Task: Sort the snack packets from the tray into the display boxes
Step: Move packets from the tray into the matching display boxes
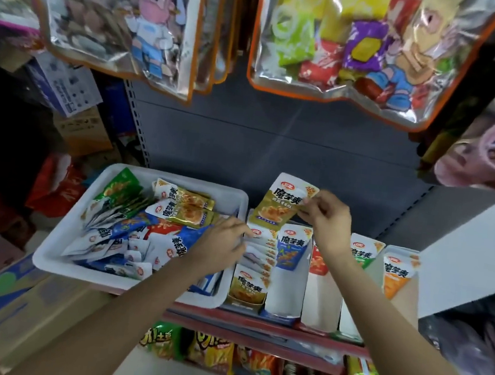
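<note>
A white tray [59, 247] on the left of the shelf holds several snack packets in gold, blue, green and red. To its right stand several display boxes: gold [247, 291], blue [290, 250], red [319, 265], green [363, 254] and orange [397, 273]. My right hand [325, 215] pinches a gold packet [281, 204] by its upper right corner, held above the gold box. My left hand [222, 244] rests at the tray's right edge, its fingertips touching the row of packets in the gold box; whether it grips one is hidden.
Large clear bags of snacks [346, 45] hang overhead from the grey back panel. Cardboard cartons [13, 309] sit at lower left under the tray. A lower shelf holds chip bags [213, 351]. A white surface [462, 255] lies to the right.
</note>
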